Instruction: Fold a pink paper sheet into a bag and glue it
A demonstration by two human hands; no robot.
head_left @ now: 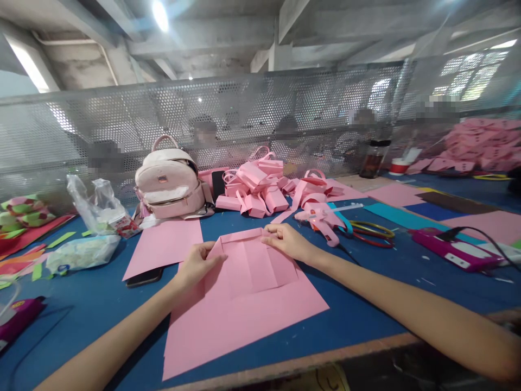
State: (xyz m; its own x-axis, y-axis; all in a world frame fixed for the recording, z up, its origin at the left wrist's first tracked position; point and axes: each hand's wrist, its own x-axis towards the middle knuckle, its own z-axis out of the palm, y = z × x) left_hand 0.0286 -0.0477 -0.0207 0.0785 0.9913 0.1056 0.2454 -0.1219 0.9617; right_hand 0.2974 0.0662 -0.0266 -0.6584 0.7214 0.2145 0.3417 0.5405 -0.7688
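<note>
A creased pink sheet (pixel 252 266) with a narrow fold along its far edge lies over larger flat pink sheets (pixel 240 331) on the blue table. My left hand (pixel 199 266) pinches its far left corner, thumb on top. At the far right corner, my right hand (pixel 287 241) grips the folded edge between thumb and fingers. Just beyond my right hand rests a pink glue gun (pixel 321 218), beside scissors with yellow and red handles (pixel 372 233).
Behind are a pink backpack (pixel 166 182) and a heap of folded pink pieces (pixel 260 184). Plastic bags (pixel 83 252) sit left, over from a phone (pixel 144 278) under pink paper. A magenta device (pixel 458 250) with a cable lies right. A perforated metal screen (pixel 244 108) stands behind.
</note>
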